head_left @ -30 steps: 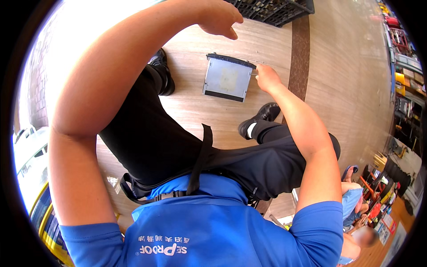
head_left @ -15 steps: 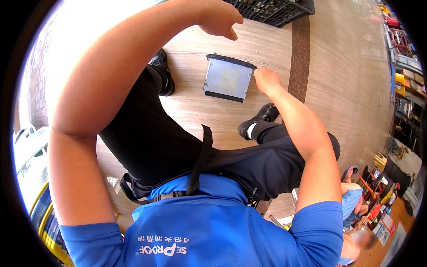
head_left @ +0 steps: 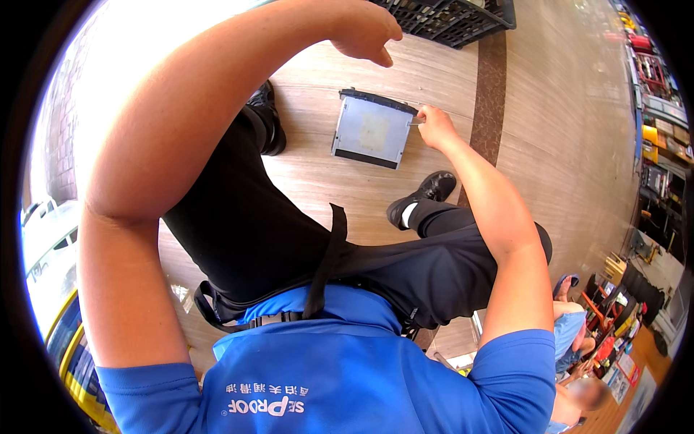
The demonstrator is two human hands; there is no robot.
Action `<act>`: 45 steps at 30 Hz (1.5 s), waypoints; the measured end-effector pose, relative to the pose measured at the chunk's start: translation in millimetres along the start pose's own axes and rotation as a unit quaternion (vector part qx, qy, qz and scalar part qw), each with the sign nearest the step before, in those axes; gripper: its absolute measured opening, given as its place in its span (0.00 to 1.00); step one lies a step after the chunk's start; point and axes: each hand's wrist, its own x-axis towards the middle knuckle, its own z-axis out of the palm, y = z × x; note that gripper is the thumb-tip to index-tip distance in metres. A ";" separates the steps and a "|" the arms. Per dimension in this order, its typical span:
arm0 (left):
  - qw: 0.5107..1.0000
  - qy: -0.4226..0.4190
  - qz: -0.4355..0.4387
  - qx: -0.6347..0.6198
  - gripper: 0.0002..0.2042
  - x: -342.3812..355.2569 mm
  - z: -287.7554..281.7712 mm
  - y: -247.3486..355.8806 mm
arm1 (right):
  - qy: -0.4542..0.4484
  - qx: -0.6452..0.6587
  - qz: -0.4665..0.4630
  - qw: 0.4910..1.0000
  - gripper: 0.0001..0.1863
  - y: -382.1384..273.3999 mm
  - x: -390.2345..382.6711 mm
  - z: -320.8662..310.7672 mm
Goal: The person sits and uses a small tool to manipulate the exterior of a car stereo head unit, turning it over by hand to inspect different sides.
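Note:
On the floor between my feet lies a flat silver metal box [head_left: 373,132] with a black front panel [head_left: 379,99], which looks like a car stereo unit. The panel faces away from me. At the panel's right end, my right hand [head_left: 436,127] is closed in a pinch. A short, thin, light-coloured piece [head_left: 417,121] shows between its fingertips and the box; its kind is too small to make out. Farther off, my left hand [head_left: 367,32] hangs above the floor beyond the box, index finger and thumb apart, with nothing visible between them.
A black plastic crate [head_left: 448,20] stands at the far edge, just beyond my left hand. My black shoes [head_left: 437,186] flank the box. Shelves with tools and parts [head_left: 654,134] line the right side. Another person [head_left: 571,340] sits at the lower right.
My right hand has drawn slightly back from the panel's end, so the thin piece now shows. The left hand and the box look almost the same.

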 end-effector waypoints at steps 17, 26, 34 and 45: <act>1.000 -0.008 -0.017 0.005 0.24 -1.1 -1.5 2.9 | -0.047 -0.074 -0.002 0.996 0.12 -15.2 -10.9 -14.3; 1.000 -0.027 -0.009 0.003 0.24 -5.6 -9.1 7.6 | -0.024 0.061 0.002 0.998 0.16 1.8 1.5 0.4; 1.000 -0.014 -0.014 -0.002 0.26 -9.7 -5.2 5.1 | -0.126 -0.196 -0.012 0.972 0.11 -21.4 -6.9 -13.2; 1.000 -0.006 -0.008 -0.010 0.26 -6.3 -6.5 6.3 | -0.037 0.007 -0.001 0.999 0.14 -12.9 -8.9 -11.5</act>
